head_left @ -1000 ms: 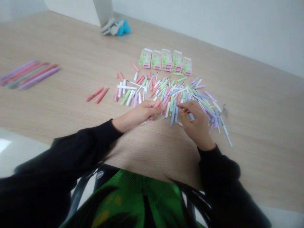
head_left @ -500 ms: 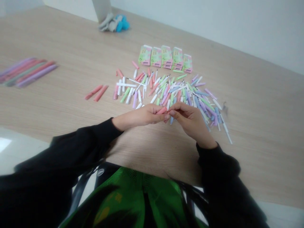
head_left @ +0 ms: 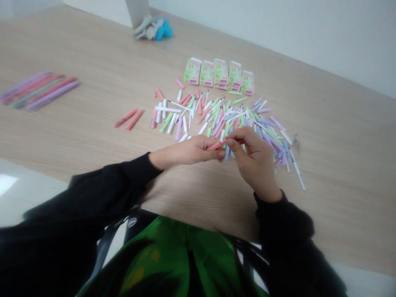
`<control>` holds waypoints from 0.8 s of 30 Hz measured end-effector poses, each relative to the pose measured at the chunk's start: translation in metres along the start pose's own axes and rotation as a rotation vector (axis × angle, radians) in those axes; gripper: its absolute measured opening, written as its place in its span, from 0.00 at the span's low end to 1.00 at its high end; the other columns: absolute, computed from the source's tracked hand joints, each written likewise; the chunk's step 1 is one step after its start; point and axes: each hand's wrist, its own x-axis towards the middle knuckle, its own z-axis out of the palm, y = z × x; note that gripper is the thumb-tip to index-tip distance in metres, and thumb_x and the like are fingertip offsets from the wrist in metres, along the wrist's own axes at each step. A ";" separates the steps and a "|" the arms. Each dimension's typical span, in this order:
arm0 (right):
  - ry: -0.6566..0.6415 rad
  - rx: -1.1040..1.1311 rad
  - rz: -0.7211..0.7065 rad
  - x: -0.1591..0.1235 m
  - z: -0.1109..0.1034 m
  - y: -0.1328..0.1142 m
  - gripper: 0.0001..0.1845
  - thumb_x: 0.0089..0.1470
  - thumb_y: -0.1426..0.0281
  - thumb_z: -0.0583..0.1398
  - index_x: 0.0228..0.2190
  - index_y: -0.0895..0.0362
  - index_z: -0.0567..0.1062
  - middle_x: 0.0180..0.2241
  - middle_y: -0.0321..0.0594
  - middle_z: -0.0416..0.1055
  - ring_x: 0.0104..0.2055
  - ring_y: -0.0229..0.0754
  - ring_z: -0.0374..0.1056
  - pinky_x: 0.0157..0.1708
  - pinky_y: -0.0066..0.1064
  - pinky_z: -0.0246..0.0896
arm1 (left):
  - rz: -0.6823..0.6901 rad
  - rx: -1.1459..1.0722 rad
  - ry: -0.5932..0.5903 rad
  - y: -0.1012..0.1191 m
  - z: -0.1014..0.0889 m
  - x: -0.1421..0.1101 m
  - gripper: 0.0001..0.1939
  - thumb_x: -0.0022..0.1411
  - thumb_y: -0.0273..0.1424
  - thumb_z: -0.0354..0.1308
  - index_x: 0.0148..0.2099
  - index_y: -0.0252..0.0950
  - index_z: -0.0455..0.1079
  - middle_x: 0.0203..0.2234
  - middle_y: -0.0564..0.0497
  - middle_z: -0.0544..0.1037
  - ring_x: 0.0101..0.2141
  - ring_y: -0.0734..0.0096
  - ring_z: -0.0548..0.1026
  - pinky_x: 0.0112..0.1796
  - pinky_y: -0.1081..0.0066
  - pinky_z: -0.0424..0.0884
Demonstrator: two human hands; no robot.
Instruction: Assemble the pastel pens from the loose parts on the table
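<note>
My left hand [head_left: 198, 149] is closed around a coral-pink pen barrel [head_left: 215, 145], which lies between the thumb and fingers and points right. My right hand [head_left: 252, 159] pinches at the barrel's right end with thumb and forefinger. Whether those fingertips hold a separate small pink piece is too blurred to tell. Just beyond both hands spreads a heap of loose pen parts [head_left: 201, 117]: pink, white, green, purple and blue barrels and caps, with thin white refills among them. Part of the heap is hidden behind my right hand.
Several green-and-pink boxes [head_left: 220, 73] stand in a row behind the heap. Two pink barrels [head_left: 135, 119] lie to the left, and a row of long coloured pens [head_left: 40, 90] lies farther left. Grey and blue gloves [head_left: 154, 29] rest near a white panel [head_left: 102, 10] at the back.
My right hand has shifted slightly right and its fingers have drawn to the barrel's right end, showing more of the pink barrel. My left hand keeps its hold. The view has moved slightly.
</note>
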 end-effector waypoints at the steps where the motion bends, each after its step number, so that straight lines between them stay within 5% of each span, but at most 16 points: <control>1: -0.022 0.014 0.001 0.000 0.001 0.000 0.05 0.62 0.70 0.61 0.33 0.53 0.77 0.32 0.37 0.72 0.36 0.40 0.69 0.37 0.35 0.64 | 0.015 -0.005 0.006 -0.001 0.000 0.000 0.13 0.67 0.37 0.56 0.35 0.32 0.73 0.25 0.54 0.72 0.25 0.78 0.64 0.29 0.75 0.60; 7: -0.097 0.084 -0.013 -0.001 0.001 -0.002 0.09 0.62 0.72 0.61 0.38 0.49 0.82 0.37 0.38 0.74 0.40 0.41 0.70 0.41 0.36 0.67 | 0.056 -0.037 0.013 -0.001 0.000 0.001 0.09 0.66 0.32 0.57 0.36 0.32 0.74 0.30 0.52 0.76 0.30 0.76 0.69 0.33 0.74 0.63; 11: -0.022 0.050 0.023 -0.002 -0.008 0.000 0.11 0.63 0.70 0.60 0.44 0.48 0.81 0.38 0.37 0.75 0.41 0.41 0.71 0.42 0.36 0.67 | -0.002 -0.029 0.052 0.003 -0.001 0.000 0.13 0.65 0.36 0.58 0.34 0.31 0.74 0.22 0.56 0.69 0.24 0.79 0.63 0.28 0.75 0.58; 16: 0.029 -0.006 0.156 -0.009 -0.024 0.010 0.07 0.62 0.69 0.60 0.38 0.52 0.80 0.33 0.36 0.74 0.35 0.38 0.70 0.37 0.33 0.65 | 0.012 0.029 0.169 0.011 -0.003 -0.003 0.13 0.66 0.36 0.58 0.35 0.31 0.77 0.18 0.59 0.63 0.21 0.80 0.58 0.24 0.76 0.54; 20: 0.005 0.029 0.183 -0.018 -0.021 0.011 0.05 0.60 0.68 0.62 0.39 0.53 0.78 0.31 0.34 0.74 0.30 0.37 0.68 0.33 0.32 0.66 | 0.081 0.015 0.267 0.015 -0.002 -0.006 0.11 0.63 0.35 0.62 0.34 0.31 0.78 0.23 0.53 0.73 0.26 0.77 0.67 0.29 0.75 0.62; 24: -0.060 0.039 -0.020 -0.022 -0.013 0.000 0.14 0.60 0.73 0.62 0.47 0.50 0.76 0.36 0.37 0.74 0.33 0.38 0.68 0.34 0.33 0.68 | 0.055 -0.079 0.190 0.017 0.000 -0.011 0.07 0.58 0.32 0.67 0.36 0.33 0.81 0.30 0.48 0.82 0.32 0.71 0.75 0.35 0.73 0.70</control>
